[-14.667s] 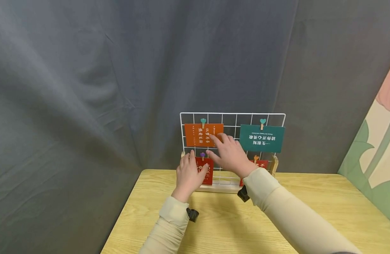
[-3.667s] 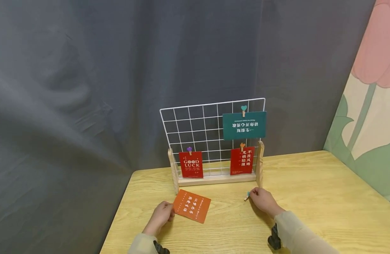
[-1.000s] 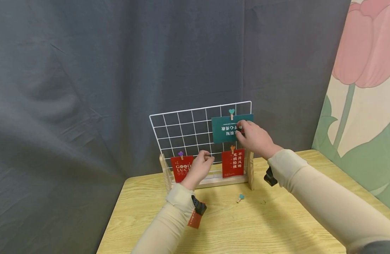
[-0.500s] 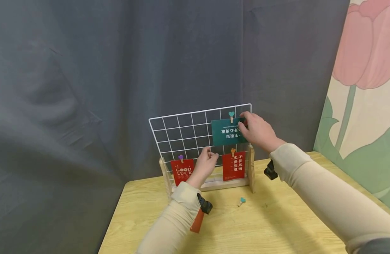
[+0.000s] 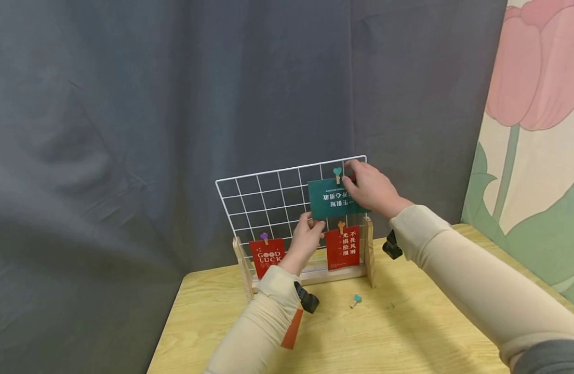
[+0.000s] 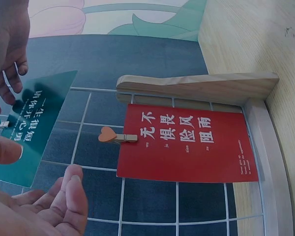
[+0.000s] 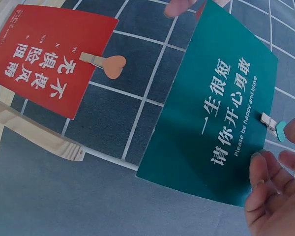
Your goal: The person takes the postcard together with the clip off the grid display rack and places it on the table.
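Note:
A teal card (image 5: 331, 205) with white lettering hangs upside down on the white wire grid (image 5: 291, 168), under a small wooden clothespin (image 7: 269, 123) topped by a teal heart. My right hand (image 5: 373, 189) is at the card's upper right; in the right wrist view its thumb and fingers stand apart around the clothespin, fingertips at the card's edge. My left hand (image 5: 305, 241) is at the card's lower left corner with thumb and fingers parted. Whether it touches the card I cannot tell. Below hangs a red card (image 6: 187, 142) under an orange-heart clothespin (image 6: 107, 134).
Another red card (image 5: 266, 254), lettered GOOD LUCK, hangs lower left under a purple-heart clothespin (image 5: 264, 236). A loose teal-heart clothespin (image 5: 356, 301) lies on the wooden table (image 5: 361, 348). An orange card (image 5: 292, 330) there is partly hidden by my left forearm.
The orange card and one teal clothespin came off the grid onto the table. Lately my right hand has shifted up toward the remaining teal clothespin, my left hand toward the teal card's lower corner.

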The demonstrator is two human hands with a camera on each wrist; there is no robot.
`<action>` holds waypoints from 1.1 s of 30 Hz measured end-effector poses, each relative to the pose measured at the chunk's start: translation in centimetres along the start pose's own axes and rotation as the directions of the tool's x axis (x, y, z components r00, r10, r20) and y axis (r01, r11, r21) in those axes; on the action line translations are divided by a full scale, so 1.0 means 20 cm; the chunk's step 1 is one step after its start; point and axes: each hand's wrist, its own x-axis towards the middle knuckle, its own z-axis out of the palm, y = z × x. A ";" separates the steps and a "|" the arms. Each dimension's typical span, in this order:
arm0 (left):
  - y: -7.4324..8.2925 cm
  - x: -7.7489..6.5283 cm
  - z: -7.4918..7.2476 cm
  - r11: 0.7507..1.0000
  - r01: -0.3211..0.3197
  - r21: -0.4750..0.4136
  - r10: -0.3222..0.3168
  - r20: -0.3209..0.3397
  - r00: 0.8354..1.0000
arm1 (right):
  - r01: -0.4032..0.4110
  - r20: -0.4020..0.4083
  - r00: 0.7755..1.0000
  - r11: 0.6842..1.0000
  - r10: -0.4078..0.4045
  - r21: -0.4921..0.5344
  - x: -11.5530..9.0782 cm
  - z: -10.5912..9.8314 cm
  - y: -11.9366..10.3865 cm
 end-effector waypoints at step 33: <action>-0.01 0.05 -0.04 0.991 -0.107 -0.076 0.096 -0.136 0.986 | 0.061 0.138 0.990 0.968 -0.027 -0.245 0.16 0.06 -0.15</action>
